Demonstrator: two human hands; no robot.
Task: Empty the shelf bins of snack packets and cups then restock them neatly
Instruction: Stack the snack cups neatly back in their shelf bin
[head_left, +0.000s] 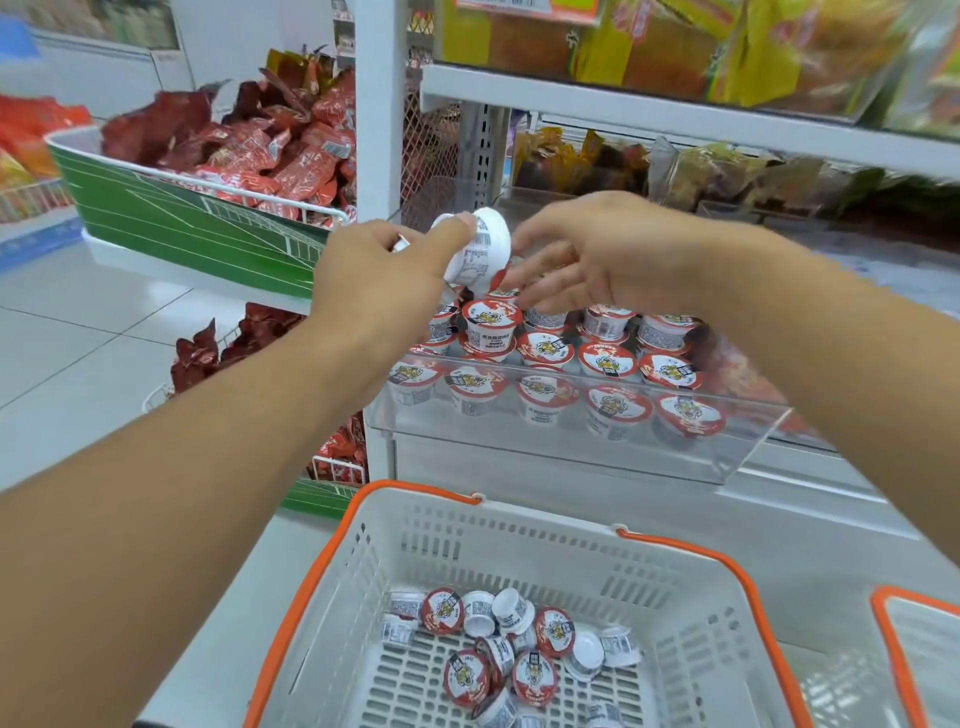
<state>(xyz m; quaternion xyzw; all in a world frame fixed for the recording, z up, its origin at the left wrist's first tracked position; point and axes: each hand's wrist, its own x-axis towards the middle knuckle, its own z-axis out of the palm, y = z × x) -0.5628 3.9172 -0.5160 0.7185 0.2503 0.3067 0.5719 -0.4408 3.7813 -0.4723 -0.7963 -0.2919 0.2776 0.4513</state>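
While the left hand (382, 283) holds a small white plastic cup with a red-and-white foil lid (477, 249) tipped on its side, with its fingers curled round it, the right hand (587, 254) reaches in beside it at 3 o'clock with loose, spread fingers and holds nothing.

Both hands hang over the clear plastic shelf bin (571, 441). I think the cup is held up here because it is going between the bin and the white plastic basket with orange rim (675, 551) at 6 o'clock.

Many of the same cups stand in neat rows in the bin (608, 361). A loose pile lies in the basket (519, 649).

Each lid shows a cartoon picture, maybe a tiger. The cup sides have a barcode and tiny print, too small to read.
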